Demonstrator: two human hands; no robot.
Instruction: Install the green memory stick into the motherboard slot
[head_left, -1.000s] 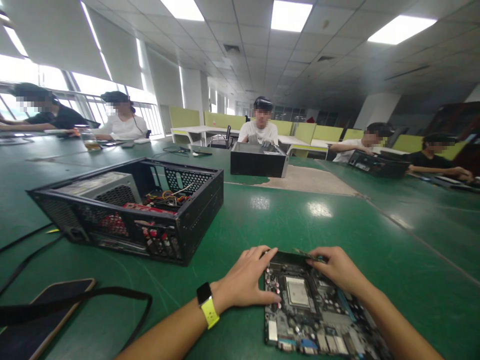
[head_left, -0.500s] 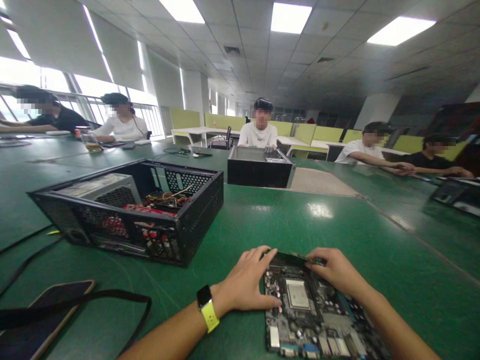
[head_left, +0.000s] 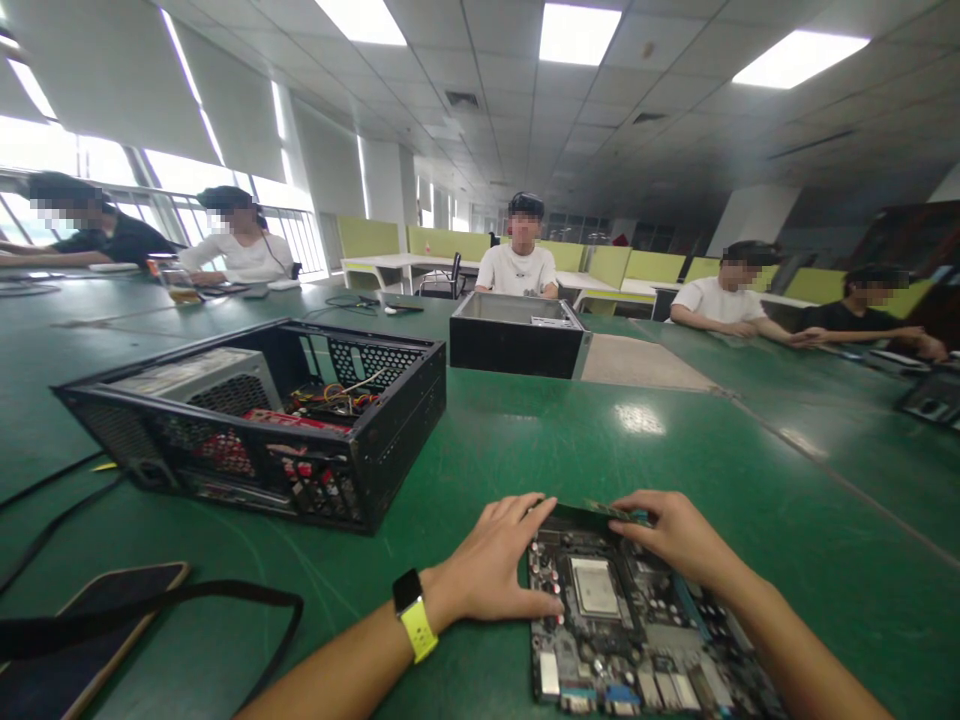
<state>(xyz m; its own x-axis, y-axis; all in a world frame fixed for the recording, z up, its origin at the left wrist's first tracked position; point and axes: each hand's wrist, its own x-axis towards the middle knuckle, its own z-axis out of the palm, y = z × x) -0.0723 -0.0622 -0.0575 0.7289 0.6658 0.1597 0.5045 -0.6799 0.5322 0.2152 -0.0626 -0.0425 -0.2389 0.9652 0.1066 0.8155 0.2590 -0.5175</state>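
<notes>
A motherboard (head_left: 652, 645) lies flat on the green table in front of me, with a silver-topped processor (head_left: 595, 587) in its socket. At its far edge stands a memory stick (head_left: 581, 514), tilted, its slot hidden from view. My left hand (head_left: 499, 570), wearing a yellow-banded watch (head_left: 414, 615), grips the board's left side; its thumb presses near the capacitors and its index fingertip touches the stick's left end. My right hand (head_left: 675, 535) pinches the stick's right end between thumb and fingers.
To the left sits an open black computer case (head_left: 397, 440) with a power supply (head_left: 202, 380) inside. A phone (head_left: 97, 630) and black strap (head_left: 225, 590) lie near left. Across the table, a person (head_left: 517, 265) sits behind another case (head_left: 517, 345); others sit at both sides.
Both my hands stay nearly in place at the memory stick. Across the table, the person's hand has left the top of the case. The dark case at far right has shifted rightward.
</notes>
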